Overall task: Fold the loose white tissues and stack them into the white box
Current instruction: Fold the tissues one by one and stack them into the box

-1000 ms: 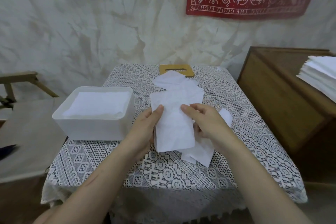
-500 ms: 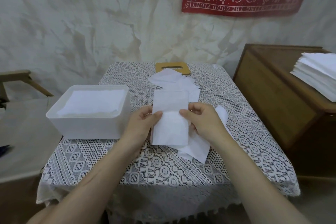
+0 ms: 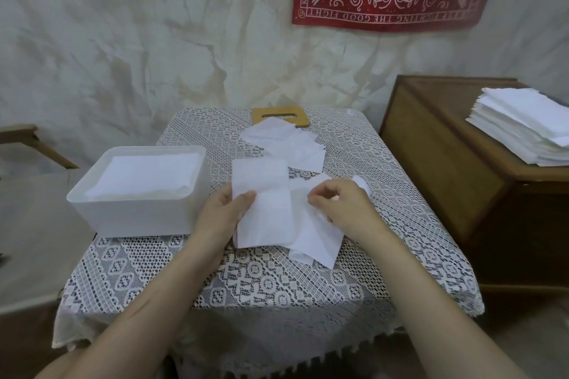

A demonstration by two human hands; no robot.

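Note:
A folded white tissue (image 3: 261, 206) lies upright in the middle of the lace-covered table (image 3: 277, 283). My left hand (image 3: 220, 214) grips its left edge, thumb on top. My right hand (image 3: 341, 206) sits just right of it, off the folded tissue, fingers curled over a loose tissue (image 3: 318, 240); whether it pinches that sheet is unclear. More loose tissues (image 3: 286, 144) lie in a heap behind. The white box (image 3: 135, 220) stands at the left, with folded tissues (image 3: 144, 172) stacked inside almost to the rim.
A small wooden board (image 3: 280, 115) lies at the table's far edge, partly under the heap. A brown wooden cabinet (image 3: 446, 169) stands to the right with a tall stack of white tissues (image 3: 523, 132) on top. A wooden frame (image 3: 24, 138) is at far left.
The tissue was folded into a narrower strip. My right hand has let go of its right edge and shifted right onto the loose sheet. My left hand keeps its hold.

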